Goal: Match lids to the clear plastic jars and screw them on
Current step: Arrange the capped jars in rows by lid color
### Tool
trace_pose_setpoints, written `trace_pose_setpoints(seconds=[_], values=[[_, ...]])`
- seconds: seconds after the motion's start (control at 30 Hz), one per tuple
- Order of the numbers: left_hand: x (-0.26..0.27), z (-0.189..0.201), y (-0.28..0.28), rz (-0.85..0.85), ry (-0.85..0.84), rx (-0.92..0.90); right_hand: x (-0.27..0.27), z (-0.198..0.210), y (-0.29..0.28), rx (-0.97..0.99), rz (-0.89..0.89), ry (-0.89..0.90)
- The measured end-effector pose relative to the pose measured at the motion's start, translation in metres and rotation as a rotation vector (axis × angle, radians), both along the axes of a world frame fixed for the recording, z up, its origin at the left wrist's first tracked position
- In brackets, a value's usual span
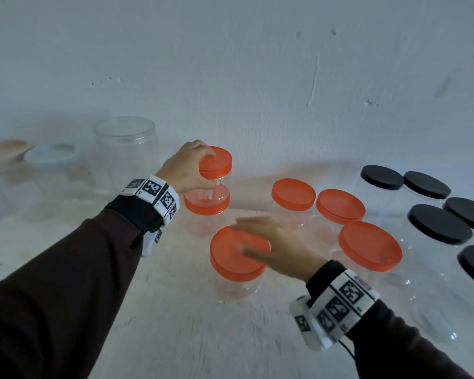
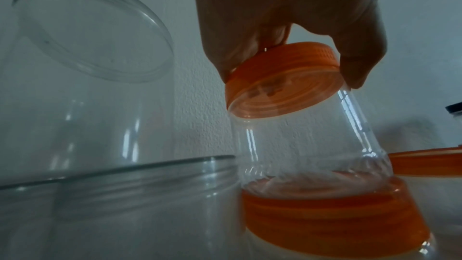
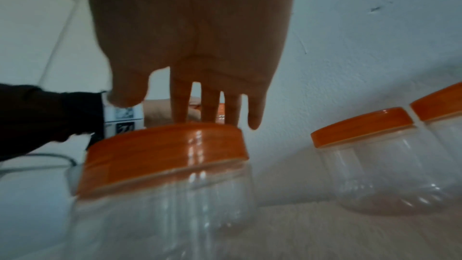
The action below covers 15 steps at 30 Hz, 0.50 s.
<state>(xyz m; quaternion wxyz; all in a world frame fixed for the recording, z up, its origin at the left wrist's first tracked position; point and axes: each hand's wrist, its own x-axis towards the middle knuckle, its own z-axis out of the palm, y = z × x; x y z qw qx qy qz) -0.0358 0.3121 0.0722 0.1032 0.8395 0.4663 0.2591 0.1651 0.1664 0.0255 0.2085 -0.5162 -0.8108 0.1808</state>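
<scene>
Gripped by the left hand [image 1: 188, 166] at its orange lid [image 1: 216, 160], a small jar [image 2: 312, 141] is stacked on another capped jar [image 1: 207, 205]; the right hand [image 1: 271, 244], fingers straight, is held over a third lid [image 1: 236, 258] on the bench [image 1: 189, 337].

Orange lids [image 1: 294, 194] top clear jars [image 1: 237, 285]; black lids [image 1: 439, 224] crowd the bench's right edge. Wristbands [image 1: 155, 195] carry black-and-white squares; sleeves [image 1: 66, 269] are dark.

Both arms wear dark brown sleeves [image 1: 66, 269] with black cuffs [image 1: 137, 212]. Each wrist carries a white band [image 1: 159, 196] of black square-patterned markers; a thin black cable [image 1: 346, 348] trails from the right one.
</scene>
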Motion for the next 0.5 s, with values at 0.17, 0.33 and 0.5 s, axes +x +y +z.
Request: trace_pose_setpoints(seconds=[0.17,0.33,0.5], values=[[0.001,-0.002,-0.001,-0.033,-0.062,-0.013,0.036,0.005,0.048,0.180,-0.357,-0.107],[0.000,-0.007,0.000,-0.043,-0.101,-0.019,0.060,-0.007,0.081,0.093,-0.528,-0.333],[-0.001,-0.009,0.001,-0.043,-0.118,-0.029,0.062,-0.018,0.091,-0.022,-0.549,-0.425]])
